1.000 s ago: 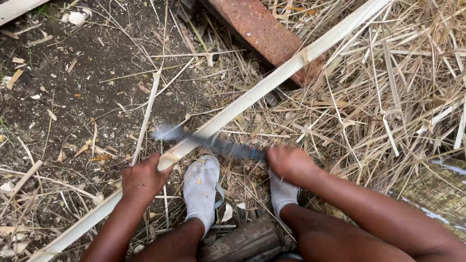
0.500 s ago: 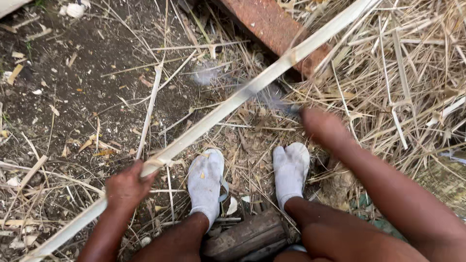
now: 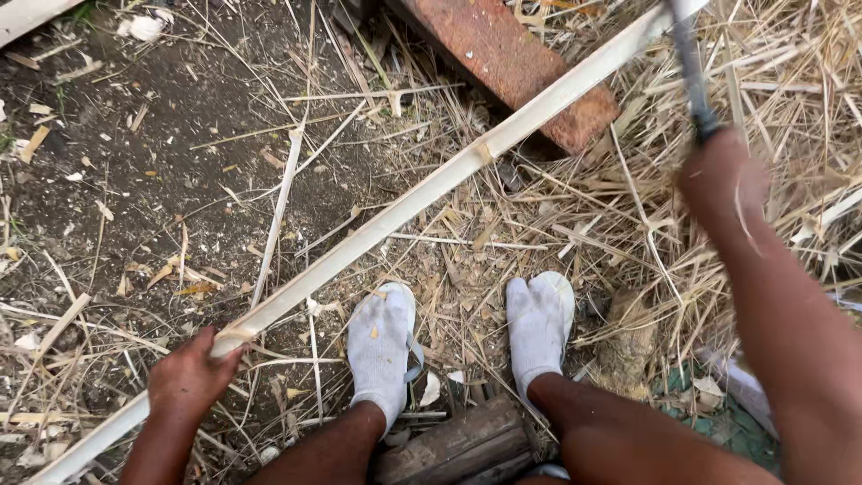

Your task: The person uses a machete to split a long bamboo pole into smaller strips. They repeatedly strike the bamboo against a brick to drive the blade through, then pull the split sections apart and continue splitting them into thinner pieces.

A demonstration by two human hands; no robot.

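We note a long, pale, smooth bamboo strip (image 3: 422, 198) lying diagonally over dry straw (image 3: 808, 81). Left hand (image 3: 189, 382) fingers curl around its near end; right hand (image 3: 723, 180) fist closes on a dark blade (image 3: 687, 63), blurred.

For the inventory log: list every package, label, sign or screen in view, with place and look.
None in view: no package, label, sign or screen.
Only a pale split cane strip, a rusty slab, straw litter and bare soil.

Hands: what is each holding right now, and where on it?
Left hand grips the pale bamboo strip near its lower end; right hand holds a blurred blade by its handle.
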